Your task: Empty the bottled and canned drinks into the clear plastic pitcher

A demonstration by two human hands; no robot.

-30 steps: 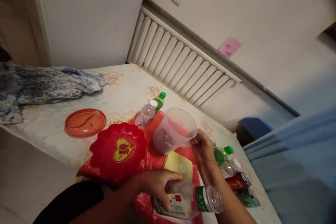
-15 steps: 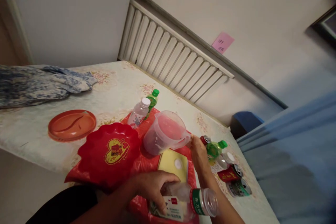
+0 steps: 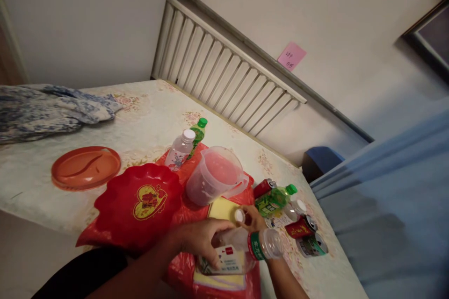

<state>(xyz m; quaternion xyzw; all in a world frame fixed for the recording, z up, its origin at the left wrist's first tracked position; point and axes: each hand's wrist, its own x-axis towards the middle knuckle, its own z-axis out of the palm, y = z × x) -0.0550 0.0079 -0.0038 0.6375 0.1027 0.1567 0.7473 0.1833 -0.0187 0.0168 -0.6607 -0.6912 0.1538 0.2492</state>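
My left hand (image 3: 199, 240) grips a clear plastic bottle (image 3: 261, 244) with a green band and a white label. The bottle is uncapped and tilted, its mouth pointing right. My right hand (image 3: 253, 218) sits just behind the bottle neck, its fingertips closed on a small white cap (image 3: 239, 215) at the right edge of a yellow pad (image 3: 220, 209). A translucent jug (image 3: 213, 175) with pink residue stands apart from both hands on a red plastic sheet (image 3: 177, 273).
On the floral table (image 3: 150, 117) are a red heart-printed dish (image 3: 140, 201), an orange plate (image 3: 86, 168) and two capped bottles (image 3: 179, 149). A green-capped bottle (image 3: 275, 198) and several cans (image 3: 301, 227) lie on the right. A blue patterned cloth (image 3: 49, 110) lies far left.
My right hand has let go of the jug, which now stands on the red sheet, and has dropped down to the white cap. The left hand still holds the bottle.
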